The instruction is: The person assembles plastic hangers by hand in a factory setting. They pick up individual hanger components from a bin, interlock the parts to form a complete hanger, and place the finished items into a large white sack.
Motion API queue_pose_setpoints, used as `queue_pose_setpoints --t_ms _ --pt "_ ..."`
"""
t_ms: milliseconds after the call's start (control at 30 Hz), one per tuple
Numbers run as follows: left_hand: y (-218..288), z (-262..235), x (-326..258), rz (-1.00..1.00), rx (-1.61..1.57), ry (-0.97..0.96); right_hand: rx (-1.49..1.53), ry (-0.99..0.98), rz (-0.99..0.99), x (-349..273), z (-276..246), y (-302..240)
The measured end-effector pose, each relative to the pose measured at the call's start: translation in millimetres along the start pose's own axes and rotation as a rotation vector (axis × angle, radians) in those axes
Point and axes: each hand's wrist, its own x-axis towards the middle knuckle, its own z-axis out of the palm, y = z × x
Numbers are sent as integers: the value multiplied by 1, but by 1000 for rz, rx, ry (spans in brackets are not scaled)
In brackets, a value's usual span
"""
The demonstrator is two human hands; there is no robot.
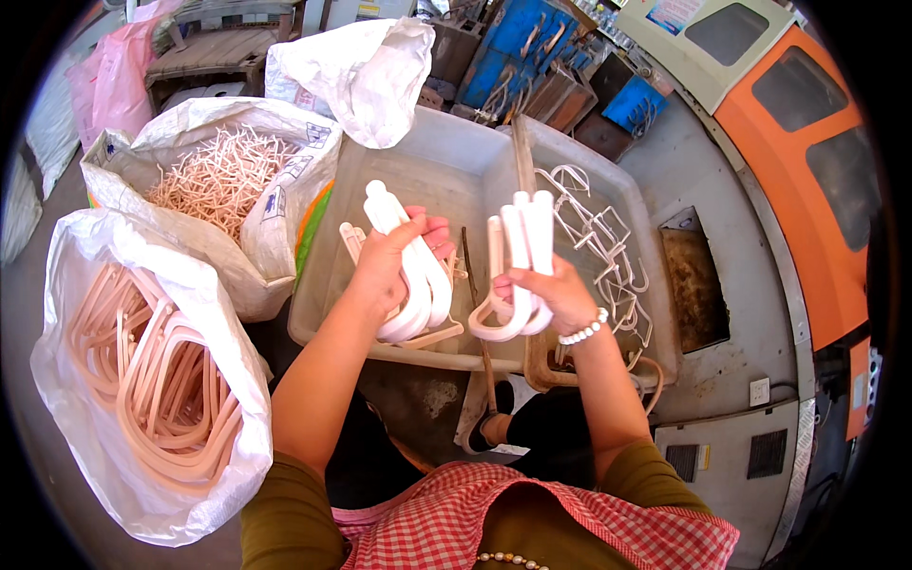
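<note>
Head | left hand (382,271), right hand (562,293) each gripping white hooks (416,290) above tubs' near edge (442,360) | likely bunching; next: probably align ends

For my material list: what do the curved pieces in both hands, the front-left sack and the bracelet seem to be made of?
Curved pieces: probably moulded plastic, smooth and slightly glossy, with rounded edges.
Front-left sack: likely plastic sheet or weave, faintly shiny, sharply creased.
Bracelet: rounded white beads; pearl, plastic or stone, I cannot tell.

A workshop: an orange-and-grey machine (784,160) past the right edge of the tubs (461,147), sacks (237,328) of pink parts (176,389) by their left.
</note>
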Motion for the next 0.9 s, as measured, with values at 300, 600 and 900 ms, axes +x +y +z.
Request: queue_pose_setpoints --t_ms 300,600,900 --pt "5 11 -12 -256 -67 -42 -1559 -319 -1282 -7 -19 -2" --pt "-18 9 -32 -357 -96 -544 -1524 -592 -1553 40 -13 42" --pt "-14 22 -51 -361 -46 -659 -1198 -674 -1002 51 -15 55"
